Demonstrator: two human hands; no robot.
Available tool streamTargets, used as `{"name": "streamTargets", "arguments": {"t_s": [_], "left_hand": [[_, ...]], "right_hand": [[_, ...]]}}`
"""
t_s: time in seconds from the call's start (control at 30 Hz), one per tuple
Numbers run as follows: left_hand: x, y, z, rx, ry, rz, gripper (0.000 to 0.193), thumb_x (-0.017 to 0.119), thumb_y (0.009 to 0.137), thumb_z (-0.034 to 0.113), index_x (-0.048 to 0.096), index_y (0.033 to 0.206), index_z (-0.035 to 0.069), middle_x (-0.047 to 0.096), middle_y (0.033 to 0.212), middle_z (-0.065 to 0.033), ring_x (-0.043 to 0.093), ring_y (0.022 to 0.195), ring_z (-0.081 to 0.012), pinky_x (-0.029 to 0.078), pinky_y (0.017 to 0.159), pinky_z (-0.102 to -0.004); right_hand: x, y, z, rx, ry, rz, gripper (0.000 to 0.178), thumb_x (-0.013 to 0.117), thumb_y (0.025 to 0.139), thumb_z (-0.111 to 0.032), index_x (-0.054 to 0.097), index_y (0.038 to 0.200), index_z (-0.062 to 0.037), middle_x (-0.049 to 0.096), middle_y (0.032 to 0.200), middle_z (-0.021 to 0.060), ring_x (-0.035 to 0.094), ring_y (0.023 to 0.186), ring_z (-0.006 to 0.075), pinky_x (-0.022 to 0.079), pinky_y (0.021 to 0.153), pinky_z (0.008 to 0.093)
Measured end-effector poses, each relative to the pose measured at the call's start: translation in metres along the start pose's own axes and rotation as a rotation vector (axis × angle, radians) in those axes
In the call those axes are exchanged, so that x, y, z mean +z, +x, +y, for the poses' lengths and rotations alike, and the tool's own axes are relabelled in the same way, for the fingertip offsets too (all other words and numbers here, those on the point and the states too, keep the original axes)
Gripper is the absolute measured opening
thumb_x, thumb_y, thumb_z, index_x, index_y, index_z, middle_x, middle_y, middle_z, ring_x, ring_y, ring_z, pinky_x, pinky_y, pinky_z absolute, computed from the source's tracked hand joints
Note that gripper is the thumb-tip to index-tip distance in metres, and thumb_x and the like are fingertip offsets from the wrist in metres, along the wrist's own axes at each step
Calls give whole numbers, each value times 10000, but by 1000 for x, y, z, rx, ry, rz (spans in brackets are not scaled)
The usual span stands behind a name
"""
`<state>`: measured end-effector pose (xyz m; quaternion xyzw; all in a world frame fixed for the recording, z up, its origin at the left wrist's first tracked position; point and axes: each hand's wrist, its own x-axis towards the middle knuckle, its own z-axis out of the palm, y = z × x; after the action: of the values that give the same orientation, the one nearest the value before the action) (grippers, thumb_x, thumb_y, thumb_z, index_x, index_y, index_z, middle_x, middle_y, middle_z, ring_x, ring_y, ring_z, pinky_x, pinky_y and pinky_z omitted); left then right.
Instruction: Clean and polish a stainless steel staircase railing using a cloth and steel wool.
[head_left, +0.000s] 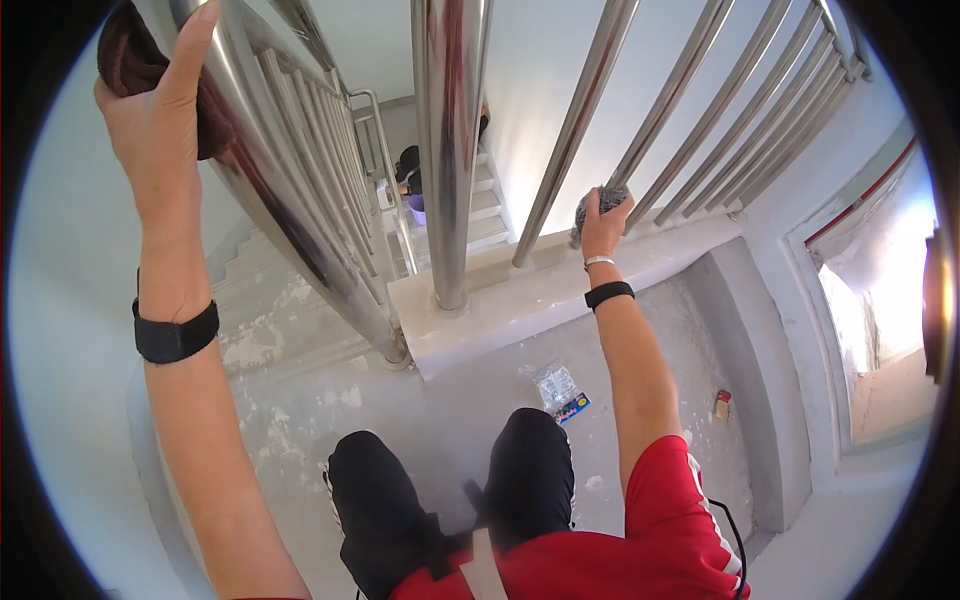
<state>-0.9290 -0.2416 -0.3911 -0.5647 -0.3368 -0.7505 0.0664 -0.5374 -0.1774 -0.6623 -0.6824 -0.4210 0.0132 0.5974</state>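
Note:
My left hand (160, 125) is raised at the upper left, wrapped round a dark brown cloth (215, 120) pressed against the thick steel post (290, 215) of the stair railing. Its thumb points up along the metal. Farther right, my right hand (604, 230) grips a grey steel-wool scouring pad (602, 205) against the lower end of a thin steel baluster (655, 110), just above the white ledge (560, 285). The fingers behind the pad are partly hidden. A second thick post (450, 150) stands between my hands.
On the grey landing (470, 380) lie a clear plastic package (562, 392) and a small red-and-tan box (722, 404). Stairs descend beyond the railing, where another person (408, 168) is near a purple bucket (417, 208). A bright window (875, 310) is at right.

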Motion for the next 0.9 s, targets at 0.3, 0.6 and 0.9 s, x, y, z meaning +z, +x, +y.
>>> {"name": "streamTargets", "arguments": {"t_s": [0.3,0.6,0.9], "left_hand": [[-8,5,-11,69,69,-7,535,751,710,323,536,1087,10,571,954,-62,533,872,-129,407,807,-247],[0,4,-11,56,-22,-37,563,764,694,328,540,1103,13,570,980,-44,538,866,-126,417,787,-234],[-12,3,-9,-51,68,-34,469,754,712,297,580,1052,25,561,1007,-36,530,852,-106,429,763,-250]], "right_hand": [[-31,67,-101,-282,184,40,552,653,789,-305,445,1128,78,582,971,234,575,905,349,437,820,398],[-3,6,1,16,-7,8,515,677,744,-250,448,1127,8,610,913,213,609,858,351,462,773,404],[-20,67,-72,-261,112,124,396,703,705,-220,524,959,25,623,810,154,611,724,248,482,694,350]]}}
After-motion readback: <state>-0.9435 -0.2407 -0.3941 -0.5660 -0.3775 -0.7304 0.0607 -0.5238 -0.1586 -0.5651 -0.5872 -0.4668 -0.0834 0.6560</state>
